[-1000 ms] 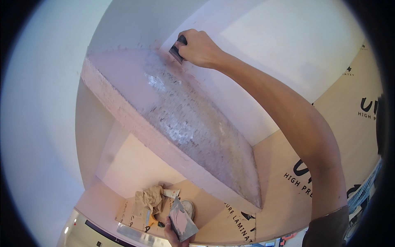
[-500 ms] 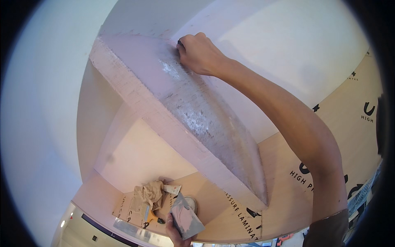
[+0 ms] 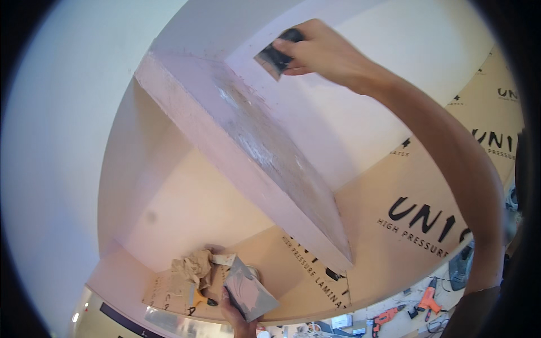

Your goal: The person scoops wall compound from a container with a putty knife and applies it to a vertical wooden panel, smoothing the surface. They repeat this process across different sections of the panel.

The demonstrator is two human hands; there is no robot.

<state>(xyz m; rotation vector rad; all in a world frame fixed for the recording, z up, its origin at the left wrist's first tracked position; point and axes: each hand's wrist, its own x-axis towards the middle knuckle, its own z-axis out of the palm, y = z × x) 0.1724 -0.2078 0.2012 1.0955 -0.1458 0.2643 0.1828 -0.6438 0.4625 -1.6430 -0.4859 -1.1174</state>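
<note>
"What was the right hand (image 3: 320, 49) doing with that scraper (image 3: 276, 57)?"

"Gripping it. The fingers were closed around the black part, and the blade pointed down and to the left. It was up near the top of the view, in front of the white wall (image 3: 352, 107). I couldn't tell whether the blade touched the wall."

"And the left hand (image 3: 236, 316)?"

"Down at the bottom, closed on a grey plate (image 3: 264, 309). It held the lower left edge, with part of the hand hidden behind. The plate was tilted, and a smear of pink filler (image 3: 256, 294) covered the middle of its face."

"So both hands were full. What lay between them?"

"A slab (image 3: 205, 138) with a pink front edge, running diagonally from upper left to lower right. Its wide face was mottled grey and brown with shiny patches, pinker toward the upper left end. The scraper was above and to the right of that end, the plate well below the slab."

"Anything near the plate?"

"Crumpled brown paper (image 3: 193, 269) and a yellow-handled tool (image 3: 199, 298), both just left of it. A round container (image 3: 255, 271) was mostly hidden behind it. Brown sheeting (image 3: 372, 186) with black lettering stretched off to the right, and beyond its lower edge lay an orange drill (image 3: 430, 298) and a red drill (image 3: 385, 319)."
</note>
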